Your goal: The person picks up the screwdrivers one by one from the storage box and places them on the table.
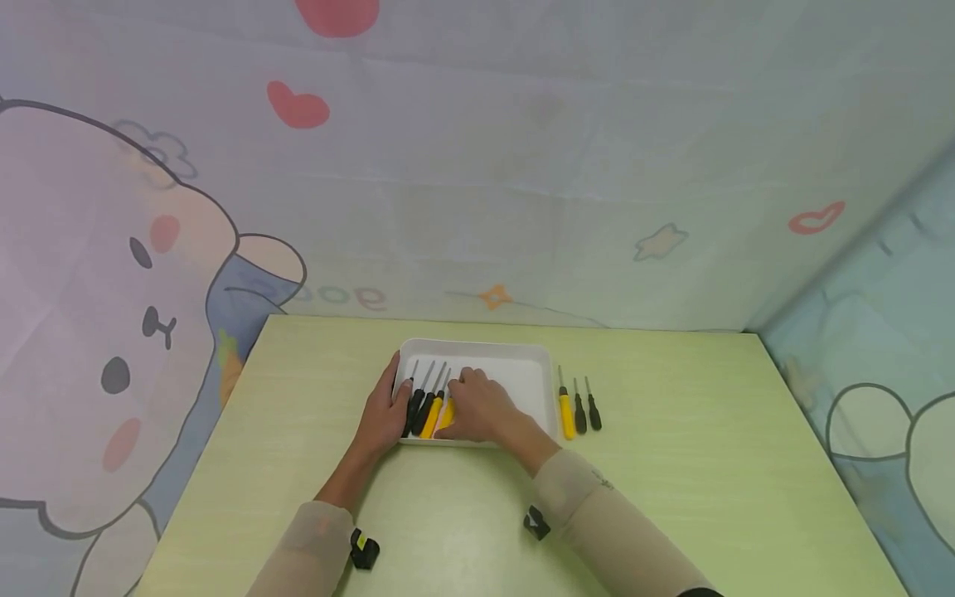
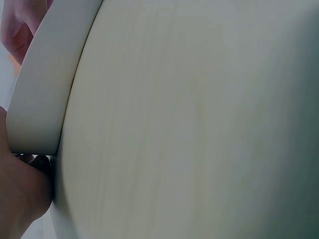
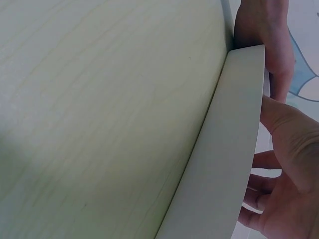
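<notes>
A white tray [image 1: 515, 352] lies on the table, holding several screwdrivers side by side at its left end. In the head view my left hand [image 1: 384, 419] grips the tray's left side, thumb over the rim beside a black screwdriver [image 1: 415, 406]. My right hand [image 1: 483, 408] reaches over the near rim into the tray, its fingers bent around a yellow-handled screwdriver [image 1: 448, 412]; its fingertips are partly hidden. Left of that lies another yellow screwdriver [image 1: 431, 416]. In the right wrist view the tray wall [image 3: 232, 124] hides what lies under the right hand's fingertips.
Right of the tray, a yellow screwdriver [image 1: 567, 414] and two smaller black screwdrivers [image 1: 580, 414] lie in a row on the light green table [image 1: 709, 456]. A printed cloth [image 1: 522, 166] hangs behind the table. Black wrist devices [image 1: 364, 550] sit at both sleeves.
</notes>
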`<state>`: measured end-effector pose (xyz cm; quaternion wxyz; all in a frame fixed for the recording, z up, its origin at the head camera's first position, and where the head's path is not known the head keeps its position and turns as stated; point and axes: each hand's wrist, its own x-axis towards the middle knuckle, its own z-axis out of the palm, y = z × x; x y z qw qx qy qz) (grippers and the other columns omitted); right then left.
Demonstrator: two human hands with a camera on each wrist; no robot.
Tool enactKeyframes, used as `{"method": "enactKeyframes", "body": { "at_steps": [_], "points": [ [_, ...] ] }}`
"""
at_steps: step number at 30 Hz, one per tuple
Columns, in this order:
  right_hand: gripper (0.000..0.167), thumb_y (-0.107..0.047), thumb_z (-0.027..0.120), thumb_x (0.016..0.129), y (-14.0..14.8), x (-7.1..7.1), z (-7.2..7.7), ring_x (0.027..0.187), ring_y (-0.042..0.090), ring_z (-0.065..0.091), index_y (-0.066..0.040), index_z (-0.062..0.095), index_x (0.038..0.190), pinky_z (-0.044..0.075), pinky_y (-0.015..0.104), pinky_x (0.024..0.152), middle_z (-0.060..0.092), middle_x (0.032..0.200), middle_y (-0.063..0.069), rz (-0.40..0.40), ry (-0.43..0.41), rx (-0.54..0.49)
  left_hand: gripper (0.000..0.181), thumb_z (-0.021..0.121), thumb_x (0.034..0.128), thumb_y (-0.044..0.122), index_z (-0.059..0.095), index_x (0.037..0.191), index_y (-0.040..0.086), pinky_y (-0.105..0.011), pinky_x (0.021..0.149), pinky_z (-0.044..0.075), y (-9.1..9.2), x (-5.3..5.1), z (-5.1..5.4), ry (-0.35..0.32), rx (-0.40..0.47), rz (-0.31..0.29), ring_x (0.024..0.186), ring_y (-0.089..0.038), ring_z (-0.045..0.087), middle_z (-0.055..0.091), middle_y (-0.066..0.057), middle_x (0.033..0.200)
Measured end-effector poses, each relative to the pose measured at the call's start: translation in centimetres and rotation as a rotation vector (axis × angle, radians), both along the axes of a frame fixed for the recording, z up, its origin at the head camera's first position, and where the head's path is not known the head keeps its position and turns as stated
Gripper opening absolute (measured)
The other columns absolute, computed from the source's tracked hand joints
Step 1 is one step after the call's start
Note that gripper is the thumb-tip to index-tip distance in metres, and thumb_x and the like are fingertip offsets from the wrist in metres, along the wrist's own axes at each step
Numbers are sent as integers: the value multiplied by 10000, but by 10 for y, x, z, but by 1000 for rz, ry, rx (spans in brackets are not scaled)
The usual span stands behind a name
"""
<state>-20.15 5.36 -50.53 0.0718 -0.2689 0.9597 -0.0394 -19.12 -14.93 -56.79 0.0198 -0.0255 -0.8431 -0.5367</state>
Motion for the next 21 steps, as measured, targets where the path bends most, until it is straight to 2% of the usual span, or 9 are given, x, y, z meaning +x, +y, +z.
{"method": "enactKeyframes", "body": {
  "at_steps": [8, 14, 17, 21],
  "points": [
    [728, -674, 847, 793, 4, -4, 4, 979, 208, 513, -95, 709, 1213, 536, 336, 800, 593, 1171, 60, 23, -42, 29, 637, 433, 1146, 270, 169, 1721, 190, -507, 1292, 210, 1, 1, 1, -25, -18, 4, 1578, -280, 287, 280, -77, 1736],
    [745, -647, 869, 782, 9, -8, 9, 1074, 222, 519, -98, 707, 1260, 550, 362, 881, 587, 1256, 68, 34, -71, 63, 637, 437, 1143, 254, 176, 1718, 172, -526, 1287, 215, 2, 1, 1, -10, -20, 2, 1582, -299, 279, 284, -95, 1733],
    [773, -635, 871, 787, 11, -7, 10, 1082, 220, 509, -90, 690, 1304, 543, 350, 876, 576, 1259, 69, 44, -70, 71, 637, 436, 1144, 265, 178, 1718, 172, -519, 1289, 212, 1, 2, 2, -20, -25, 0, 1587, -292, 269, 278, -89, 1736],
    [821, -638, 859, 798, 12, -7, 3, 1070, 213, 493, -90, 661, 1377, 530, 326, 854, 568, 1256, 64, 55, -45, 67, 637, 433, 1146, 276, 173, 1719, 172, -514, 1291, 210, 1, 3, 4, -28, -26, 1, 1590, -285, 263, 274, -81, 1738]
  ]
}}
